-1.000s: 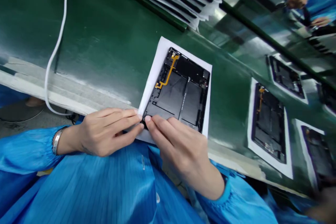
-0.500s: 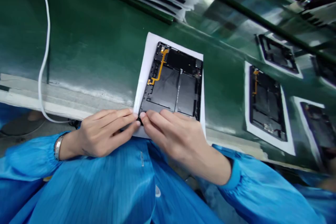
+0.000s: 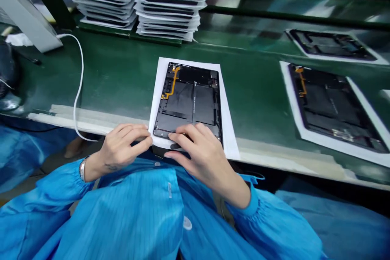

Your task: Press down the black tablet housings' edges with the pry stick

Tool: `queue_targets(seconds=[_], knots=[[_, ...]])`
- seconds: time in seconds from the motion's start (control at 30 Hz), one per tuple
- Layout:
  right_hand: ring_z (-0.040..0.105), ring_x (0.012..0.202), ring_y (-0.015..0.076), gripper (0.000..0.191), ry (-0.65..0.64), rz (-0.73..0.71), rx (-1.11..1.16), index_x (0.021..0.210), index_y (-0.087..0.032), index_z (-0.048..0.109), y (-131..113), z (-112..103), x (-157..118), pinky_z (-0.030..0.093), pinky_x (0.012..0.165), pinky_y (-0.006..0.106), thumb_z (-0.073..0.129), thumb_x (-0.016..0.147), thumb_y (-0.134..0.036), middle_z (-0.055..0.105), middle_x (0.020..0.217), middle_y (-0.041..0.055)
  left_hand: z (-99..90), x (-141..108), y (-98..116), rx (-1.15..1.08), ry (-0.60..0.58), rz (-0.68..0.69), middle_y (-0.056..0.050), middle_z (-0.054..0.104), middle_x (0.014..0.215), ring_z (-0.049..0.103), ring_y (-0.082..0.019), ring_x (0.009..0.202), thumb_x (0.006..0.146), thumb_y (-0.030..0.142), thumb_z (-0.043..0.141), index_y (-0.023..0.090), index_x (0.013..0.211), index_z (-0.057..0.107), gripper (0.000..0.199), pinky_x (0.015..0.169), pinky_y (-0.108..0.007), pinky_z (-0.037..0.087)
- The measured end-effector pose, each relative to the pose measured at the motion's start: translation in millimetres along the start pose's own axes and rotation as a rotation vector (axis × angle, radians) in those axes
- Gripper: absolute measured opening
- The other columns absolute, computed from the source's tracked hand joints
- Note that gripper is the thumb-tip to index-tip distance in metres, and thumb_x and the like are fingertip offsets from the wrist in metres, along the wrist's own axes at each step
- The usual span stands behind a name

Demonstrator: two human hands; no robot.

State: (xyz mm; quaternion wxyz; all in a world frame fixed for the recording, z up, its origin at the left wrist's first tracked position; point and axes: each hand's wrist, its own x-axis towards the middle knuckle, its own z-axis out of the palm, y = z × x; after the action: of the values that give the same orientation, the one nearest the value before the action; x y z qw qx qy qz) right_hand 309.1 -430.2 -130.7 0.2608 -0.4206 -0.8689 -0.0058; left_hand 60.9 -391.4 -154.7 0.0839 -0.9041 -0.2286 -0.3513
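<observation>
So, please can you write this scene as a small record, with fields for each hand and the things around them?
Left hand: fingertips at the lower left edge of a white paper sheet
Right hand: fingers on the lower edge of an open black tablet body
Tablet detail: orange flex cable, upper left
Bench: green workbench
Nearby: stacked tablets between white sheets; another tablet on a sheet; white cable
Clothing: blue smock sleeve; bracelet on left wrist
</observation>
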Motion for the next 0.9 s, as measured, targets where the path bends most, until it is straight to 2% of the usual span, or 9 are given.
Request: queue_targets(seconds=[0.13,0.27,0.37,0.47,0.53,0.6,0.67,0.77,0.9], knots=[[0.045,0.078,0.0193,0.011,0.102,-0.088,-0.052,0.098,-0.016,0.067,3,9,-3,0.032,0.066,0.035,0.058,0.097,-0.021,0.069,0.096,0.0066,-6.5,5,4,0.03,-0.037,0.009,-0.005,0.076,0.091,0.074,-0.018,0.094,0.093,0.002,0.054,0.018,0.099,0.066,0.021,0.078,-0.027,0.055],[0.043,0.074,0.0175,0.019,0.169,-0.107,-0.026,0.088,-0.017,0.066,4,13,-3,0.03,0.065,0.034,0.05,0.098,-0.012,0.066,0.087,0.0041,-12.7,7,3,-0.037,-0.091,-0.061,-0.006,0.075,0.095,0.073,-0.017,0.096,0.096,0.007,0.054,0.019,0.096,0.067,0.017,0.083,-0.029,0.057],[0.042,0.072,0.0177,0.024,0.217,-0.089,-0.028,0.08,-0.017,0.062,1,13,1,0.029,0.063,0.034,0.046,0.093,-0.004,0.062,0.081,0.0042,-18.4,16,-16,-0.306,-0.13,-0.386,-0.008,0.073,0.093,0.073,-0.018,0.088,0.101,0.025,0.054,0.017,0.097,0.066,0.015,0.077,-0.028,0.06],[0.042,0.073,0.0182,0.025,0.309,-0.031,-0.05,0.079,-0.017,0.059,-5,12,8,0.029,0.064,0.033,0.044,0.086,0.002,0.059,0.08,0.0045,-23.8,42,-39,-0.713,-0.315,-0.815,-0.009,0.072,0.083,0.071,-0.017,0.064,0.103,0.054,0.044,0.014,0.113,0.063,0.046,0.055,-0.026,0.058],[0.041,0.073,0.0188,0.026,0.385,-0.004,-0.058,0.078,-0.018,0.058,-9,14,15,0.03,0.065,0.033,0.044,0.082,0.004,0.057,0.079,0.0043,-23.7,62,-46,-0.936,-0.518,-0.931,-0.012,0.072,0.081,0.072,-0.02,0.064,0.101,0.067,0.032,0.011,0.122,0.06,0.066,0.052,-0.028,0.058],[0.04,0.072,0.0193,0.026,0.455,0.01,-0.057,0.077,-0.018,0.056,-13,17,23,0.03,0.065,0.033,0.044,0.079,0.004,0.056,0.078,0.0042,-18.6,79,-45,-1.003,-0.612,-0.923,-0.015,0.073,0.086,0.073,-0.023,0.073,0.1,0.071,0.025,0.009,0.123,0.061,0.075,0.059,-0.03,0.059],[0.04,0.072,0.0193,0.026,0.488,0.012,-0.032,0.077,-0.018,0.055,-15,23,29,0.03,0.066,0.033,0.043,0.079,0.005,0.056,0.078,0.0042,-10.0,92,-45,-0.975,-0.577,-0.883,-0.015,0.072,0.096,0.071,-0.022,0.081,0.099,0.07,0.033,0.009,0.12,0.063,0.071,0.067,-0.03,0.058],[0.045,0.074,0.0187,0.029,0.459,-0.021,0.069,0.088,-0.018,0.058,-13,30,31,0.033,0.067,0.032,0.041,0.083,0.005,0.06,0.084,0.0038,-2.4,105,-59,-0.797,-0.431,-0.807,-0.011,0.071,0.098,0.066,-0.021,0.085,0.094,0.059,0.052,0.011,0.108,0.066,0.052,0.072,-0.028,0.053],[0.048,0.074,0.0177,0.028,0.436,-0.033,0.193,0.093,-0.02,0.057,-1,34,23,0.034,0.065,0.03,0.04,0.088,0.002,0.062,0.085,0.0029,-28.4,131,-108,-0.521,-0.227,-0.69,-0.004,0.064,0.084,0.058,-0.019,0.08,0.086,0.044,0.064,0.016,0.088,0.065,0.029,0.075,-0.028,0.047]])
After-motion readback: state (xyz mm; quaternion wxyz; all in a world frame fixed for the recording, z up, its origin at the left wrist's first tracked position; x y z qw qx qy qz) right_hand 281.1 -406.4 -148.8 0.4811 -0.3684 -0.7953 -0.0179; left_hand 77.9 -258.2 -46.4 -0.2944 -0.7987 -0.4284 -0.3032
